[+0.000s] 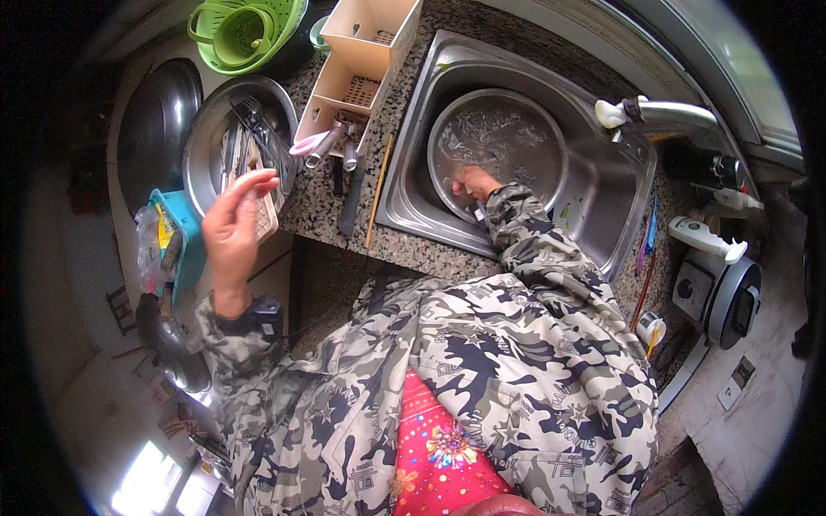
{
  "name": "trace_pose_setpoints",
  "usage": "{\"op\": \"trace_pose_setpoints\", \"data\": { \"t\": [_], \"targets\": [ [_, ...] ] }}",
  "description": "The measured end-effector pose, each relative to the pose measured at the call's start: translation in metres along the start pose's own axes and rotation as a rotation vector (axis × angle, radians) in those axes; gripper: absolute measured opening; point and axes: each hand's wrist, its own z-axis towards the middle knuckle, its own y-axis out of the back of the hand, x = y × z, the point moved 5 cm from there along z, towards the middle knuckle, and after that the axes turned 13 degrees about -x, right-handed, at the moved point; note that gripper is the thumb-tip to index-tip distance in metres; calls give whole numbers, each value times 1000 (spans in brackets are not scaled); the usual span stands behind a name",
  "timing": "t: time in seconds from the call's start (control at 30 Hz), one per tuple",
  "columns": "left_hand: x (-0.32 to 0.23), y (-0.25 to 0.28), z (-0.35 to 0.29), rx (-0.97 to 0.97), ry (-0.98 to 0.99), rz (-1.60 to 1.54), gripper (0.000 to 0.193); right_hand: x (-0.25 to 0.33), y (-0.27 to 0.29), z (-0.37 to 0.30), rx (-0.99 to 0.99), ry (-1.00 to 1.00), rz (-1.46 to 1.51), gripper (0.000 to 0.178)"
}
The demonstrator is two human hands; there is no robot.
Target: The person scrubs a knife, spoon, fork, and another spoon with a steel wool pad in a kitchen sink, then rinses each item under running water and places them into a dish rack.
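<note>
On the left, my left hand is raised beside a round steel bowl, its fingers stretched and slightly bent, with nothing visible in them. Forks and other cutlery lie in that bowl, along with a beige piece partly hidden by the hand. My right hand reaches into a wide round metal basin holding some water, inside the sink. Its fingers are curled near the basin's near left side; whatever they may hold is hidden.
A beige compartment rack stands on the speckled counter, left of the sink. A faucet juts in from the right. Green colanders sit at the back left, a turquoise bin below the bowl.
</note>
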Motion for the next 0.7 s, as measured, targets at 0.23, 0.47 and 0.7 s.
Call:
{"op": "trace_pose_setpoints", "data": {
  "t": [0.23, 0.47, 0.7],
  "targets": [
    [77, -125, -26, 424, 449, -358, 23, 78, 26, -103, 172, -175, 755, 24],
    [135, -249, -55, 391, 1035, -617, 33, 139, 31, -153, 277, -142, 970, 30],
    [121, -266, -38, 83, 971, -660, 45, 194, 37, -179, -650, 424, 105, 39]
  ]
}}
